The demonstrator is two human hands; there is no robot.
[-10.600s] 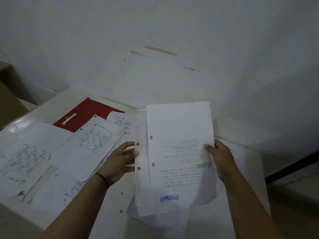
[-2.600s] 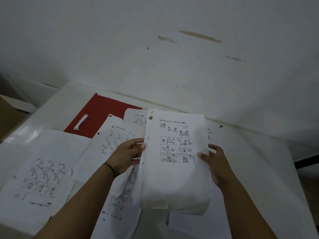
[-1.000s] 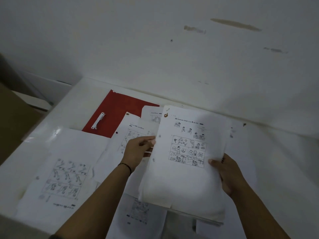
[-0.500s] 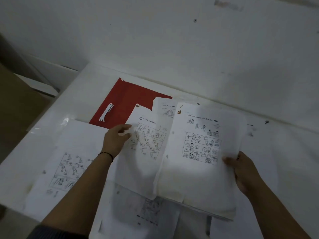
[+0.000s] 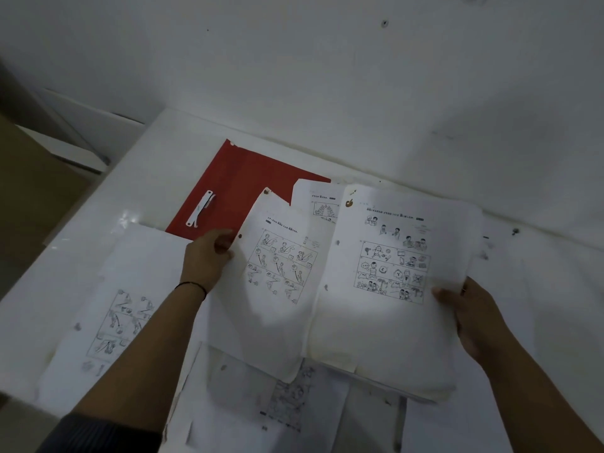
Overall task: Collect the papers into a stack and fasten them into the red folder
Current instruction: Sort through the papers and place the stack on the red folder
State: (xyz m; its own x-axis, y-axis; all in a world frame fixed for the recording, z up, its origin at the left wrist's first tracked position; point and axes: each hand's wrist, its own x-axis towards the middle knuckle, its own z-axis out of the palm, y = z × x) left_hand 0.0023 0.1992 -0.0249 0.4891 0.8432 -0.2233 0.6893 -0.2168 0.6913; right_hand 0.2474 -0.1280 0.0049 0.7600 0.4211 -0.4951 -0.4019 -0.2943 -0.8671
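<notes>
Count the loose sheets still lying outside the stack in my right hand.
4 visible: one pinched by the left hand, one peeking out behind it on the red folder, one at the table's left, one near the front edge. More may hide under the stack.

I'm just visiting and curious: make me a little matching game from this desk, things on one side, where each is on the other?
Things:
1. thick stack of white papers
2. loose white worksheet with drawings
3. white plastic fastener strip
4. flat red folder

Places:
a. lying on the red folder
b. pinched by the left hand
c. held by the right hand
d. partly under loose sheets

Pairs: 1-c, 2-b, 3-a, 4-d
</notes>
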